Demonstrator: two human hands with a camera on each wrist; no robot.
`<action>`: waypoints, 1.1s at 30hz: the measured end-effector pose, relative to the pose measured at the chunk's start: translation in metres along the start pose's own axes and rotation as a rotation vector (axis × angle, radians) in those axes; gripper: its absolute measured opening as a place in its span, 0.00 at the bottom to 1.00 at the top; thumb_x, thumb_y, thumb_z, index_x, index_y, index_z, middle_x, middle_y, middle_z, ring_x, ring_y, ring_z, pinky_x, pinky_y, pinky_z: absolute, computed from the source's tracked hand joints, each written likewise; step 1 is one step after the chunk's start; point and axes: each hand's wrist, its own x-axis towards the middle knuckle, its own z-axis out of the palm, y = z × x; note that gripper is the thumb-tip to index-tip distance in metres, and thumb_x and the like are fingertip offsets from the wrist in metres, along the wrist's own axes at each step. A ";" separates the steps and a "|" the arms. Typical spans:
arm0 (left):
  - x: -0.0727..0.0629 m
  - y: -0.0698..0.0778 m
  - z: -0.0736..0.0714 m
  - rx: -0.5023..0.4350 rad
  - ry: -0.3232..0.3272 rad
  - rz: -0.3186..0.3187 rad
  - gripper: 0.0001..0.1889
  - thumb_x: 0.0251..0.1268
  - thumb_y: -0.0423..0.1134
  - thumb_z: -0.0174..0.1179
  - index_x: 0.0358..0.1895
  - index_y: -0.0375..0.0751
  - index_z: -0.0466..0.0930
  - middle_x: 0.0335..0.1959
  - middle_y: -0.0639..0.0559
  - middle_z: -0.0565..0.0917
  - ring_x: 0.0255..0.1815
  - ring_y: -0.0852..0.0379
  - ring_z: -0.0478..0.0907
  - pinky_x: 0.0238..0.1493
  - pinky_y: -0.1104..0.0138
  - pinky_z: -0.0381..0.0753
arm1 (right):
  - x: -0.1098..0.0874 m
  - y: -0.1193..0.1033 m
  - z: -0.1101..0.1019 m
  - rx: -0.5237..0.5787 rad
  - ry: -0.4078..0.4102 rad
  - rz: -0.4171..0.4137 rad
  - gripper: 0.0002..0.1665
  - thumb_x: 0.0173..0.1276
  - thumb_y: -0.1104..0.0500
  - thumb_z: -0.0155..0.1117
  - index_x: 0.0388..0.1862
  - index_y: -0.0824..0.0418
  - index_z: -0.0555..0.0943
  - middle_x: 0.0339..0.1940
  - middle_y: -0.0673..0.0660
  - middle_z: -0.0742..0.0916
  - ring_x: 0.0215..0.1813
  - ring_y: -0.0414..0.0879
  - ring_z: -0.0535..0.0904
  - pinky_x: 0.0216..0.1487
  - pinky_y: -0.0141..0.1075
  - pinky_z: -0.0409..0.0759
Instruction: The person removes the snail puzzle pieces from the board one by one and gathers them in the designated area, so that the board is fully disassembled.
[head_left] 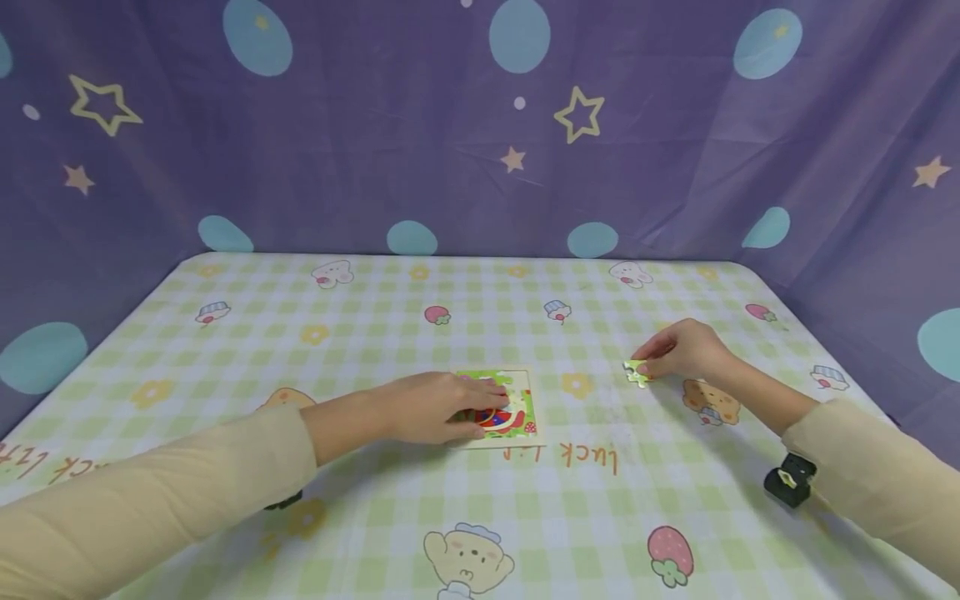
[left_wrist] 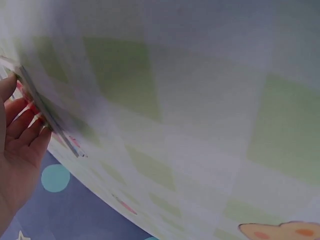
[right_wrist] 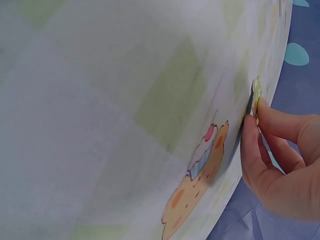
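A jigsaw puzzle board [head_left: 528,408] with a pale border and a green, red and blue picture lies flat on the table near the middle of the head view. Over its left half rests my left hand [head_left: 438,408], palm down, its fingers loosely extended across the picture and hiding part of it. To the right, my right hand [head_left: 686,354] pinches a small green puzzle piece [head_left: 637,374] between thumb and fingers. The right wrist view shows that puzzle piece [right_wrist: 257,89] edge-on, at or just above the cloth; contact is unclear.
A checked green-and-white tablecloth [head_left: 360,517] with printed animals, strawberries and lettering covers the table. A purple curtain [head_left: 435,167] with stars and blue ovals hangs behind it. A small black device [head_left: 790,481] is beside the right sleeve.
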 end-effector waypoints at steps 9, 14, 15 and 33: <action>-0.001 0.001 0.002 -0.038 0.027 0.000 0.24 0.70 0.48 0.55 0.67 0.49 0.71 0.71 0.53 0.70 0.73 0.55 0.66 0.73 0.57 0.67 | 0.000 0.005 0.004 -0.006 0.029 -0.032 0.12 0.58 0.55 0.73 0.39 0.59 0.89 0.36 0.55 0.91 0.33 0.36 0.82 0.39 0.32 0.80; -0.001 0.001 0.002 -0.050 0.025 -0.004 0.24 0.70 0.48 0.55 0.67 0.48 0.72 0.71 0.52 0.70 0.73 0.55 0.66 0.73 0.57 0.67 | -0.001 0.006 0.006 -0.022 0.039 -0.052 0.11 0.58 0.55 0.73 0.38 0.58 0.89 0.35 0.55 0.91 0.33 0.36 0.83 0.40 0.33 0.81; -0.001 0.001 0.002 -0.050 0.025 -0.004 0.24 0.70 0.48 0.55 0.67 0.48 0.72 0.71 0.52 0.70 0.73 0.55 0.65 0.73 0.57 0.67 | -0.001 0.006 0.006 -0.025 0.041 -0.056 0.11 0.58 0.55 0.73 0.38 0.58 0.89 0.35 0.56 0.91 0.33 0.36 0.83 0.40 0.34 0.81; -0.015 0.004 0.000 -0.083 0.056 -0.006 0.25 0.69 0.47 0.57 0.67 0.45 0.71 0.71 0.52 0.69 0.73 0.53 0.65 0.73 0.54 0.65 | -0.006 0.004 0.005 -0.040 0.065 -0.092 0.10 0.57 0.55 0.73 0.36 0.58 0.89 0.37 0.57 0.91 0.34 0.40 0.82 0.36 0.33 0.79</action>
